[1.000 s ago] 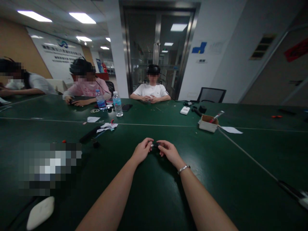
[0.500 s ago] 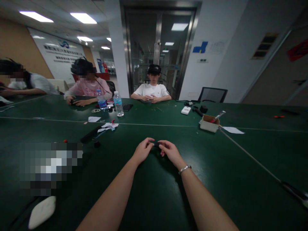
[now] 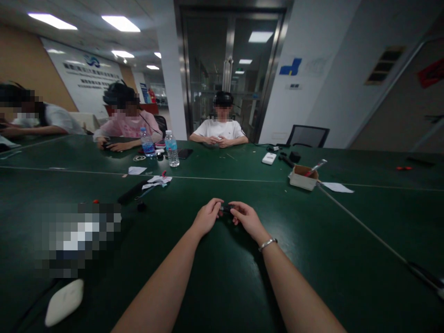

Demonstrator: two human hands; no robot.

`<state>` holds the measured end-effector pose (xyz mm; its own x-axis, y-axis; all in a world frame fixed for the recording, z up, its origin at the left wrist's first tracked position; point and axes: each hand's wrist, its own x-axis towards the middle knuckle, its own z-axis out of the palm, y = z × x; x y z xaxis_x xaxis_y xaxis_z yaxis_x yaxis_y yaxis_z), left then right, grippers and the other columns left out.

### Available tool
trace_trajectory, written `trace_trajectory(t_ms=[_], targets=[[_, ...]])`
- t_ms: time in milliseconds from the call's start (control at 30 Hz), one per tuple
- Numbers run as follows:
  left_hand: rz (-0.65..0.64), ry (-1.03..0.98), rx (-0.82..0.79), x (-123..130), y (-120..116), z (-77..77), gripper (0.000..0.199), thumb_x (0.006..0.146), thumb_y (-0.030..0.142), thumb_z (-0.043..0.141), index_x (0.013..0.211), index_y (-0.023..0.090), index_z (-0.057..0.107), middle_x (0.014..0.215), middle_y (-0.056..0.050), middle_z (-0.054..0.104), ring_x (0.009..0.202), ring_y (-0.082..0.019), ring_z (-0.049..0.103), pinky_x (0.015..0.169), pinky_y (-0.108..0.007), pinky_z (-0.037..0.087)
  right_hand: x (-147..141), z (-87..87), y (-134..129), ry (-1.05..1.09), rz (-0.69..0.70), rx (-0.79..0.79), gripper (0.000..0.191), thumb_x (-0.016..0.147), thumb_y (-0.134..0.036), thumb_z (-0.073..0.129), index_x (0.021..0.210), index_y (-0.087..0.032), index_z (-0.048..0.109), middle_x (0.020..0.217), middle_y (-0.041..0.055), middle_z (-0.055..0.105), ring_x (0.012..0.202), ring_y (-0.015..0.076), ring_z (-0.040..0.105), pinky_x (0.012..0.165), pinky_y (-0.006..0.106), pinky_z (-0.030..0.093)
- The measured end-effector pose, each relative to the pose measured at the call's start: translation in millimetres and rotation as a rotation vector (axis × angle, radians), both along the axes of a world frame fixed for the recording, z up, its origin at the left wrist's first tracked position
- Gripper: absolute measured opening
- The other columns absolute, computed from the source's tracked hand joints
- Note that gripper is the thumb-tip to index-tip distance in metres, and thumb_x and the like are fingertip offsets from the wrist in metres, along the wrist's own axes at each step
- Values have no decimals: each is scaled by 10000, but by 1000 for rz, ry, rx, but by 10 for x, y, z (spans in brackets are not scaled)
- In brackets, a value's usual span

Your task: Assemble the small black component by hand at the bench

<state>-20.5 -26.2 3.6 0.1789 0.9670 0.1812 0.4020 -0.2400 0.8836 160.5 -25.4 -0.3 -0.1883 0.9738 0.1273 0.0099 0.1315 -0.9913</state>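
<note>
A small, dark, stick-like object (image 3: 227, 209) with a lighter, silvery end is held level just above the green table (image 3: 229, 282). Its exact kind is too small to make out. My left hand (image 3: 206, 216) pinches the light end between thumb and fingers. From the other side, my right hand (image 3: 249, 218) has thumb and fingers closed on the dark end. A silver bracelet circles my right wrist.
Left of my arms are a white rounded device (image 3: 65, 301), a blurred-out item and crumpled paper (image 3: 157, 181). Water bottles (image 3: 172, 150) stand farther back. A small box (image 3: 304, 178) holding a tool sits to the right. Three people sit across and to the left.
My hands stay in nearly the same place on the dark object. Slightly more of its light end shows beside my left fingers. The whole view has shifted a little.
</note>
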Motion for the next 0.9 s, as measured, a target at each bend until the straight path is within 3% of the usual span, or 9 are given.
trace_trajectory(t_ms=[167,333,467,633,800,900], targets=[[0,-4,18,7,-44,-24,293,879,337,434,1109,246,590,908,-17,667,797,-146,615,736,-267,465,-19,17,-90,-8,-20,-1,364,700,-292,665,1043,-175,633,762,-6,588,526,79,525,489,223,436],[35,2,13,14,-96,-3,318,899,361,384,1102,240,597,842,-15,659,754,-149,609,724,-275,466,-45,46,-189,-22,-48,-11,355,703,-278,653,1044,-179,642,811,6,600,565,84,528,523,231,436],[38,10,42,13,-116,22,295,876,317,422,1096,240,603,944,-27,657,850,-156,605,767,-274,453,-49,48,-207,-38,-60,-10,361,704,-270,649,1053,-178,644,825,15,607,590,96,539,541,241,441],[28,4,-12,14,-121,24,338,905,385,365,1111,236,589,744,-2,628,718,-152,592,697,-274,450,-48,40,-197,-29,-64,-6,363,701,-269,650,1052,-177,640,815,12,601,574,94,534,541,246,437],[21,-13,-14,17,-134,46,305,869,338,439,1112,234,592,876,-19,649,809,-156,600,747,-270,450,-49,43,-206,-35,-64,1,357,702,-258,651,1053,-195,645,853,21,610,578,94,532,536,244,438],[20,-15,-8,21,-132,46,325,899,379,380,1094,238,599,807,-9,641,773,-154,602,727,-269,452,-48,37,-204,-33,-68,7,361,704,-270,653,1058,-196,641,864,24,613,583,95,532,537,243,442]])
